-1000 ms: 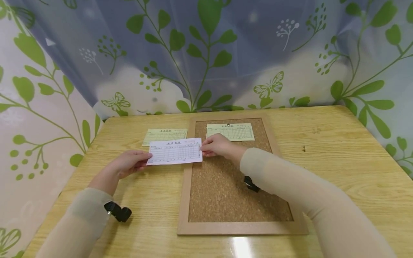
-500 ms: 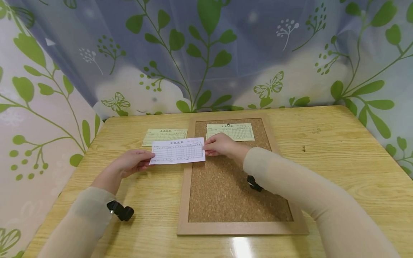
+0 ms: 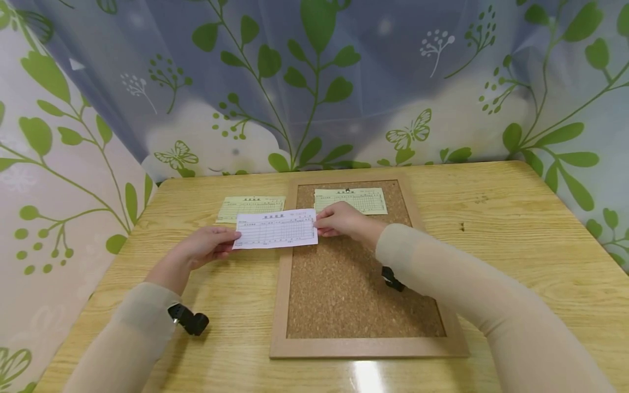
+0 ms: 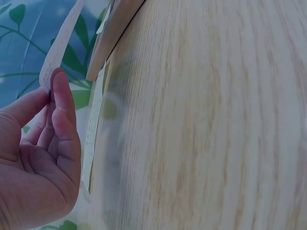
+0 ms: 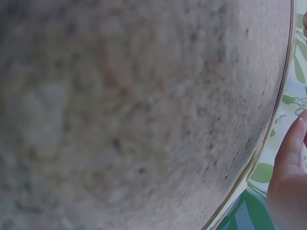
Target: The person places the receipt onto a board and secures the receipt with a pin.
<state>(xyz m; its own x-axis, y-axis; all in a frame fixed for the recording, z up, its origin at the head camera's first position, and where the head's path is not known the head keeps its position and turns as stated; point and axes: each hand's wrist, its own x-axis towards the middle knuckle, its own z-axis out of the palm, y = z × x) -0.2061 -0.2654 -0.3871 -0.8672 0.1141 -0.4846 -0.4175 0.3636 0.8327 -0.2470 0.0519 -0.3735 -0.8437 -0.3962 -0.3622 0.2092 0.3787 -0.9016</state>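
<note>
Between both hands a white printed form slip is stretched out, raised above the table and overlapping the left frame of the cork board in the head view. My left hand pinches its left end between thumb and fingers; the left wrist view shows the slip standing edge-on from the fingertips of that hand. The right end is pinched by my right hand, over the upper part of the cork board. Only the thumb side of this hand shows in the right wrist view.
A yellow form slip is fixed near the board's top by a pushpin. Another yellow slip stack lies on the wooden table left of the board, partly behind the white slip. A patterned curtain hangs behind.
Both hands have shifted slightly to the right together, carrying the white form slip a little further over the cork board. The yellow slips and the board have not moved.
</note>
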